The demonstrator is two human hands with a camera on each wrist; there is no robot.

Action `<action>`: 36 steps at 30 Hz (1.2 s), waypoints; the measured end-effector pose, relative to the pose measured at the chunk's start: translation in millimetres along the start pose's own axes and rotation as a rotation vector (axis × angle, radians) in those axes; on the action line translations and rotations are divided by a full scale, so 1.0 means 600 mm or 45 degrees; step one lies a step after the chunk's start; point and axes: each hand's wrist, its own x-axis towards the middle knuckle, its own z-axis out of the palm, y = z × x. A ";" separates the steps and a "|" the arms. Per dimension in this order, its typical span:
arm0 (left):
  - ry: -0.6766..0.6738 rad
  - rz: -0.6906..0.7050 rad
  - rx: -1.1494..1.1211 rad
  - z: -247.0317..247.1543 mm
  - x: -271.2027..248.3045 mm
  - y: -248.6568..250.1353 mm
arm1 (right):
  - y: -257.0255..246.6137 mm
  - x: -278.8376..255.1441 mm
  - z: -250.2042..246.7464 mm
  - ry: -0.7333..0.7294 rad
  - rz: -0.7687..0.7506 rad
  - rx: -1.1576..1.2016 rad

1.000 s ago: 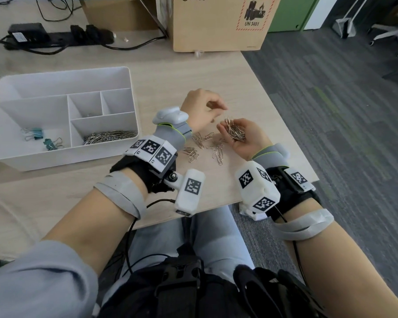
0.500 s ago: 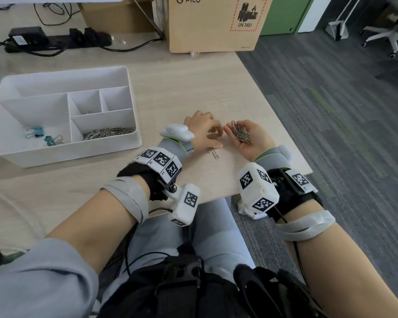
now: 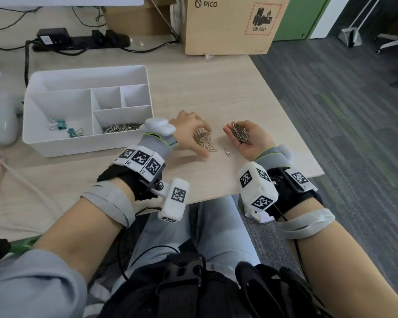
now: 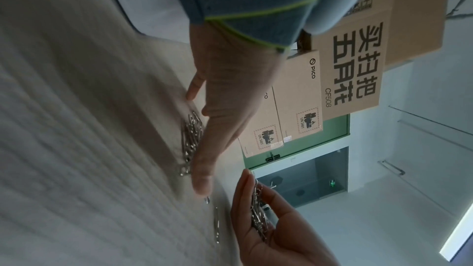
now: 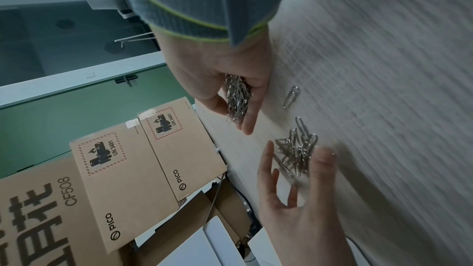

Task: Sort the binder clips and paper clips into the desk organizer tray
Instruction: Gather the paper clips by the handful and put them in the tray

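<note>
The person's right hand (image 3: 251,143) lies palm up on the wooden table (image 3: 216,92), its fingers cupped loosely around a bundle of paper clips (image 3: 240,134) that rests in the palm. In the right wrist view the same bundle (image 5: 236,98) sits between the thumb and the curved fingers. The left hand (image 3: 189,131) is palm down just beside it, the 2 hands apart, with its fingers spread and bent over a loose heap of paper clips (image 3: 203,140) on the table; the fingertips (image 5: 323,161) touch the table around the heap (whether any clip is actually pinched cannot be told). From the left wrist view the heap (image 4: 190,139) lies under the outstretched fingers. 1 single paper clip (image 3: 227,152) lies alone on the table between the hands.

The white desk organizer tray (image 3: 55,145) stands to the left of the hands, near the left wrist. Its near right compartment holds a layer of sorted paper clips (image 3: 122,127), and its large left compartment holds 2 teal binder clips (image 3: 66,128). The 2 small compartments behind look bare.

At the far edge of the table stand a cardboard box (image 3: 234,26) printed PICO and a black power strip (image 3: 78,40) with cables
</note>
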 end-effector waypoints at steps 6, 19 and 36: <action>0.085 0.029 -0.177 0.005 0.004 0.006 | 0.005 -0.002 0.001 -0.003 0.002 -0.004; 0.140 0.040 -0.221 0.011 0.022 0.013 | 0.001 -0.007 0.008 -0.035 0.020 -0.016; 0.313 0.127 -0.624 -0.048 0.023 0.046 | 0.012 -0.034 0.060 -0.287 0.191 -0.159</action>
